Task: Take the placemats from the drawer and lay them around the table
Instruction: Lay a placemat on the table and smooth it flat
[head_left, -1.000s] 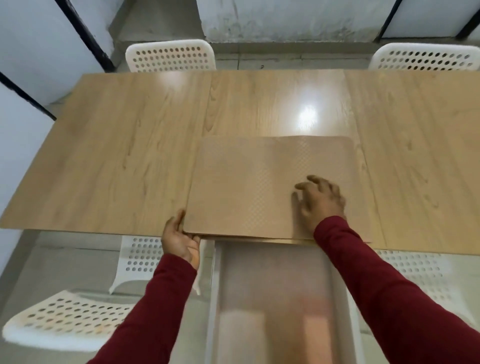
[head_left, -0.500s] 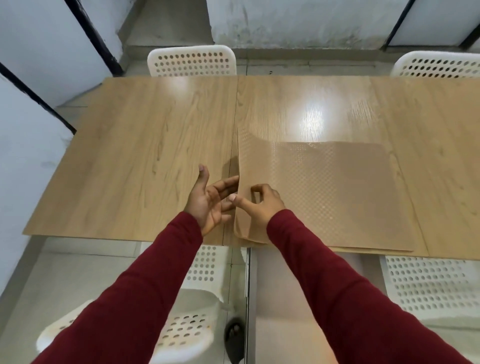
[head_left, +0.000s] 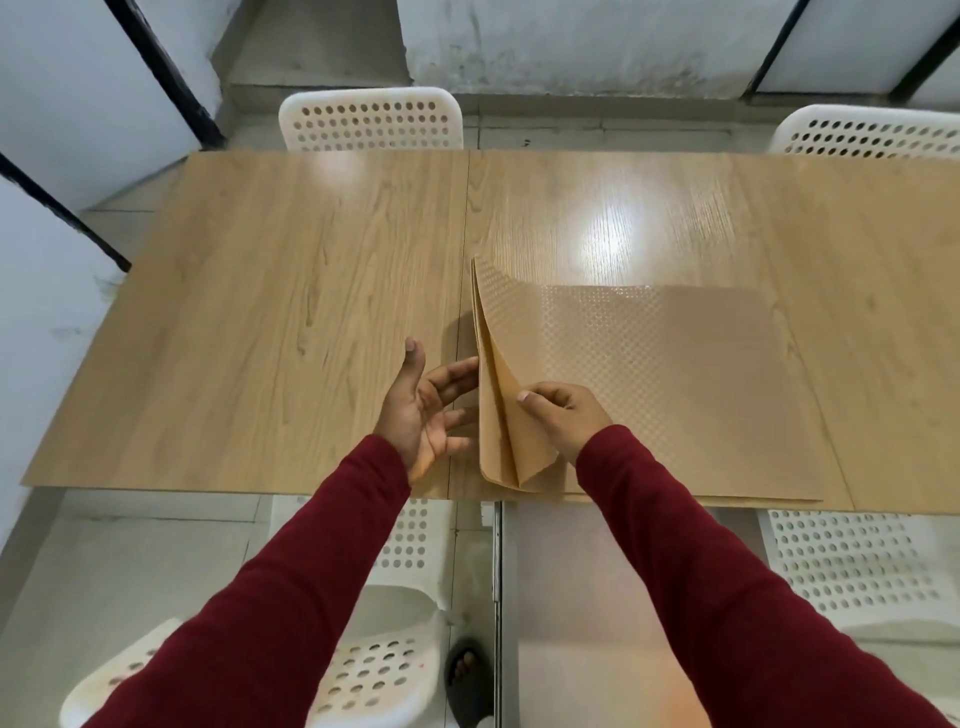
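Note:
A stack of tan, dot-textured placemats (head_left: 675, 384) lies at the near edge of the wooden table (head_left: 291, 322), right of centre. My right hand (head_left: 563, 415) pinches the left edge of the upper mats and holds it lifted, so the edges fan apart. My left hand (head_left: 428, 410) hovers just left of the raised edges, fingers spread, palm toward them, holding nothing. Below the table's near edge the open drawer (head_left: 587, 613) shows a pale, bare bottom.
White perforated chairs stand at the far side (head_left: 371, 120) and far right (head_left: 872, 134), and at the near side under the table edge (head_left: 852, 571) and lower left (head_left: 363, 675). A foot in a dark sandal (head_left: 467, 675) is on the tiled floor beside the drawer.
My right hand went from resting flat on the stack to pinching its left edge and lifting it higher. My left hand left the stack's corner and now hovers open beside it.

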